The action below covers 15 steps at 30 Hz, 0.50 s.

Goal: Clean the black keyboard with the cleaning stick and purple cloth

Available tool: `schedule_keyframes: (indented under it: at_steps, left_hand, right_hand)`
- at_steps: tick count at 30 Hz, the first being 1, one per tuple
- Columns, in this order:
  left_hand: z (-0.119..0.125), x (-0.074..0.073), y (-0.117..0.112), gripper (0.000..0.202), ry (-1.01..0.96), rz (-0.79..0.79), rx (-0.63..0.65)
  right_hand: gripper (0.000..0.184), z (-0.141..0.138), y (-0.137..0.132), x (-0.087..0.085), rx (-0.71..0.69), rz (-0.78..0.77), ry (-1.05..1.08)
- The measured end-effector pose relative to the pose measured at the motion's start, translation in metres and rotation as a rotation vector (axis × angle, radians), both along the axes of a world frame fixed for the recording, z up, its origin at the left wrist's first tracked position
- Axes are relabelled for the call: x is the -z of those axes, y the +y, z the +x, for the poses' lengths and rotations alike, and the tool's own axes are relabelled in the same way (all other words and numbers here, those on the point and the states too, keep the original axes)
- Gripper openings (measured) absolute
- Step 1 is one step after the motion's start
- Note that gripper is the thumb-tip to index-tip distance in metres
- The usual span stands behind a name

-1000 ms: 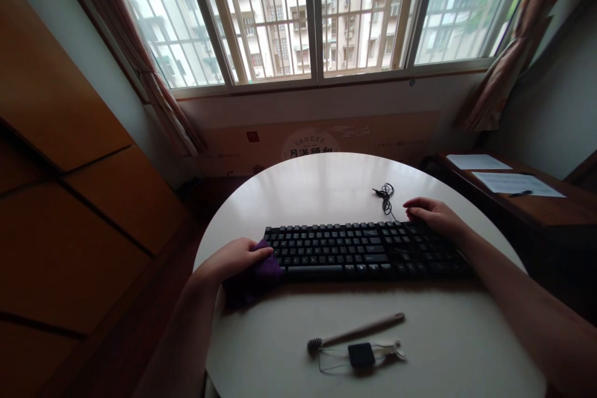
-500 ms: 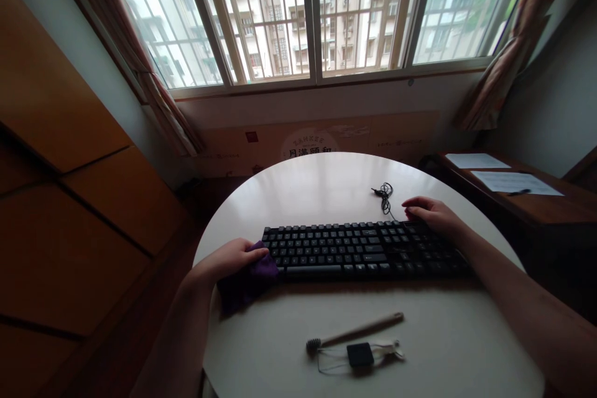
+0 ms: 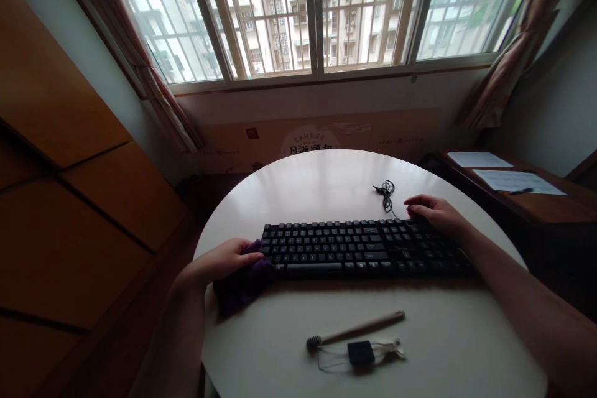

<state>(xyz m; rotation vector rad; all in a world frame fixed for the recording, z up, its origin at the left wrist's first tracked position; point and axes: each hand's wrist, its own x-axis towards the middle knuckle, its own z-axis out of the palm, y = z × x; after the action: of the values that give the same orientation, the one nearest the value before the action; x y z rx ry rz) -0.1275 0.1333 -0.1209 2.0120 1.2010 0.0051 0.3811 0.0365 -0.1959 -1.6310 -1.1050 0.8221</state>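
So I'm standing here looking at a full-size black keyboard (image 3: 321, 247) lying left to right across the middle of a round white desk (image 3: 289, 193), keys up. The left hand (image 3: 229, 257) is at its left end, thumb and fingers closed on a bunched purple cloth (image 3: 252, 275), which covers that near left corner. The right hand (image 3: 433, 212) is at the far right corner, fingers bent and close together; can't tell from here if they're really pinching the edge or just resting on it. Handling-wise, I'd guess the board is fairly light, stiff, hard plastic, probably slidey on a shiny top like that, and not too fragile apart from the keycaps and the thin black cord (image 3: 387, 196) off the far side. I'd grab it by the frame at the short ends, not by the keys. The cloth looks soft and floppy, next to no weight, so a bunched-up pinch seems about right, with a flat bit of it left over the fingertips.
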Motion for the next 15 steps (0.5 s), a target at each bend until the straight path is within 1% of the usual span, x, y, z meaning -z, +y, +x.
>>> schedule_keyframes:
  at_steps: [3, 5, 12, 15]
  left_hand:
    - [-0.002, -0.001, 0.002, 0.046, -0.032, -0.065, 0.006]
    - [0.000, -0.002, 0.003, 0.047, -0.010, -0.077, -0.005]
    - [0.018, -0.006, -0.001, 0.043, 0.174, 0.057, -0.080]
    - [0.019, -0.005, -0.003, 0.043, 0.212, 0.083, -0.118]
  right_hand:
    - [0.027, -0.002, -0.001, -0.001, 0.008, 0.004, 0.018]
    - [0.026, -0.003, 0.000, -0.001, 0.017, 0.012, 0.024]
    - [0.027, -0.002, 0.001, 0.000, 0.022, 0.012, 0.011]
    - [0.026, -0.003, 0.000, -0.001, 0.025, 0.016, 0.011]
